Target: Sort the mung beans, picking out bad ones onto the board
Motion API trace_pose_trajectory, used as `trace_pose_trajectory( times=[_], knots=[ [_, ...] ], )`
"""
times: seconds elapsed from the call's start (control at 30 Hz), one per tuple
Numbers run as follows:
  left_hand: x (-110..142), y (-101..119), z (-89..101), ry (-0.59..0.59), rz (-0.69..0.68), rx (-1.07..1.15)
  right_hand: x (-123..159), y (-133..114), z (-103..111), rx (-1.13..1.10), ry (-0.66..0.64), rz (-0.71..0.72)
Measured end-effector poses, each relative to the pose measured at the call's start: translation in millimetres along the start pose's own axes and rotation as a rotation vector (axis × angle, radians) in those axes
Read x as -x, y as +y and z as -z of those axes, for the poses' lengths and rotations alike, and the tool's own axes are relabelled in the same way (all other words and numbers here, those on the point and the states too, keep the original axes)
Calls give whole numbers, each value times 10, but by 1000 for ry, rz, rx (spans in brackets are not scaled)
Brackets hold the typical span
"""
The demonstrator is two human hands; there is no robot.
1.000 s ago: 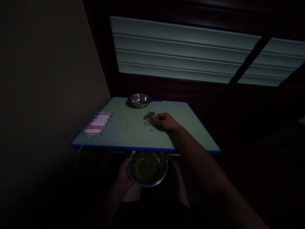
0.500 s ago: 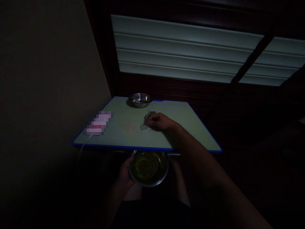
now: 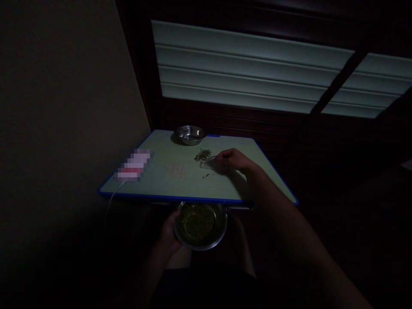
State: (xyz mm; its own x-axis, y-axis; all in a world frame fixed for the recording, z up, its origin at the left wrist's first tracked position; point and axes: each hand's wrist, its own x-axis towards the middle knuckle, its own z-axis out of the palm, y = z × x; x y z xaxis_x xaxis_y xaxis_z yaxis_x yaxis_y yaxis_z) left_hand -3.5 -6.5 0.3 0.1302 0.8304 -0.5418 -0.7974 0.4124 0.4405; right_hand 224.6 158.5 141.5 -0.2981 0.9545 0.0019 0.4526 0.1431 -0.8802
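Observation:
My left hand [image 3: 168, 237] grips the rim of a steel bowl [image 3: 200, 226] full of small green grains, held in my lap just below the near edge of the table [image 3: 257, 171]. My right hand [image 3: 234, 159] rests on the tabletop with its fingers curled around a small pale object that I cannot make out. Just to its left lies a small pile of green grains [image 3: 202, 154], with a few loose ones nearby. A patch of pale grains [image 3: 174, 170] lies further left.
An empty steel bowl [image 3: 189, 134] stands at the table's far edge. A pink and white device [image 3: 133, 165] with a white cable lies at the table's left side. A wall rises on the left, and dark wood panelling with pale slats stands behind.
My right hand has moved to the right, away from the pile of green grains. The left hand and its bowl have stayed put.

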Motion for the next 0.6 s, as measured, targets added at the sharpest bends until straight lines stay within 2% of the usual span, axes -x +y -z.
trace_pose_trajectory(
  times=[0.13,0.27,0.43,0.6],
  knots=[
    [-2,2,-10,-15,1,1,19,122,91,54,101,-136],
    [20,13,-39,-39,-9,19,30,101,-2,176,137,-203],
    [30,26,-35,-33,-18,36,28,-38,-173,290,68,-172],
    [2,30,-7,-48,-4,47,44,-80,-290,266,-15,-117]
  ],
)
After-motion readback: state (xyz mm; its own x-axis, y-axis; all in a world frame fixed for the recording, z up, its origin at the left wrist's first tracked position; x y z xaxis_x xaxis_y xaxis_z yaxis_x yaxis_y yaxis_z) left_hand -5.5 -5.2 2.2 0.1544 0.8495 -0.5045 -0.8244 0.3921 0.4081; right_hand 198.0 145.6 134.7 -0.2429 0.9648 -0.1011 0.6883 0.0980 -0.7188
